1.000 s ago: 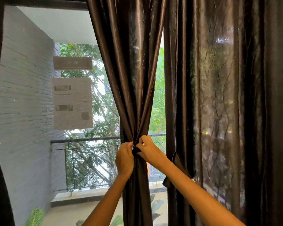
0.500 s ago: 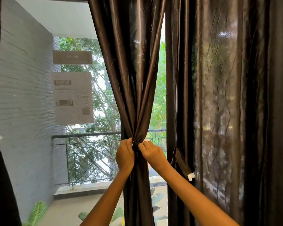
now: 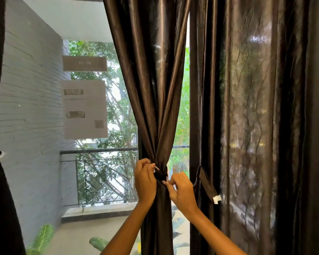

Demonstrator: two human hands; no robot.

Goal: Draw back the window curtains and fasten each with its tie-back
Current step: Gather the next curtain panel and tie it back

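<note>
A dark brown satin curtain [image 3: 155, 89] in the middle is gathered into a tight waist by its tie-back [image 3: 160, 174]. My left hand [image 3: 145, 178] pinches the tie-back's white-tipped end on the left of the waist. My right hand [image 3: 181, 190] pinches the tie-back just below and to the right. To the right hangs a wider curtain [image 3: 256, 126], spread flat. Its own tie-back [image 3: 207, 183] dangles loose, with a white tab at the tip. Another dark curtain [image 3: 0, 199] at the left edge is gathered, with a white tab showing.
Through the window glass are a grey brick wall [image 3: 31, 116], a balcony railing [image 3: 99, 151], trees and leafy plants below. Two paper notices [image 3: 85, 109] are stuck on the glass to the left of the middle curtain.
My right hand has dropped a little lower and away from the knot; my left hand now shows the tie-back's white tip. The view has shifted slightly.
</note>
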